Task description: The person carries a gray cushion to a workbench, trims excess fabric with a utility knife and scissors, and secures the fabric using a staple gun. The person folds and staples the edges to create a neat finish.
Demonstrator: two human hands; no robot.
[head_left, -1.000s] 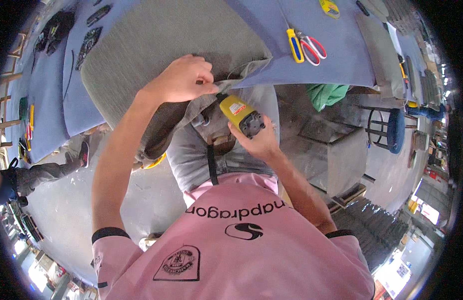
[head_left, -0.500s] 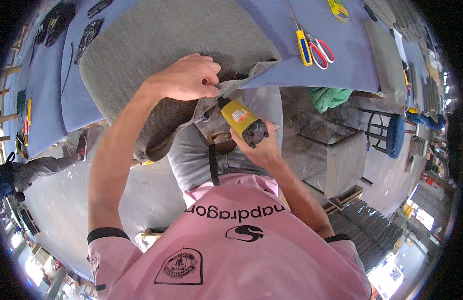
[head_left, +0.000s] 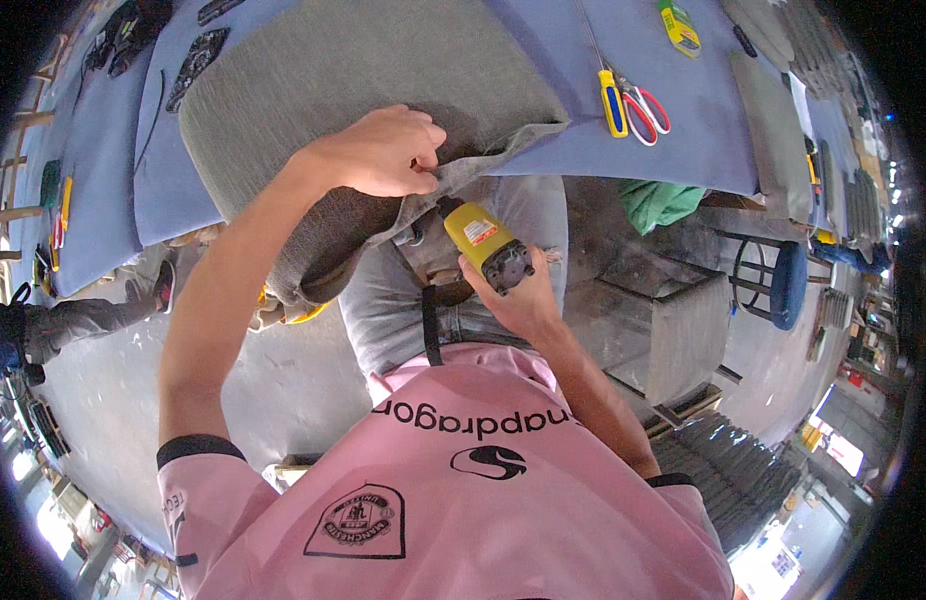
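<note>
A grey fabric-covered cushion (head_left: 313, 70) lies on the blue-covered table and overhangs its near edge, by my lap. My left hand (head_left: 388, 152) is closed, pinching the cushion's loose fabric edge at the near side. In my right hand (head_left: 523, 292) is a yellow and black staple gun (head_left: 478, 232), my fingers wrapped round its grip. Its black nose points up and left, right beside the fabric edge below my left fingers. Whether the nose touches the fabric I cannot tell. The cushion's underside is mostly hidden in shadow.
To the right on the blue table (head_left: 543, 60) lie a yellow-blue screwdriver (head_left: 613, 105), red-handled scissors (head_left: 643, 112) and a yellow-green package (head_left: 680, 28). Green cloth (head_left: 658, 203) hangs below the table edge. A blue-seated stool (head_left: 789, 278) stands right; another person's leg (head_left: 93, 325) shows left.
My view has shifted slightly, so the cushion and table sit a little further right. Both hands keep their hold, with the staple gun nearly still against the fabric edge.
</note>
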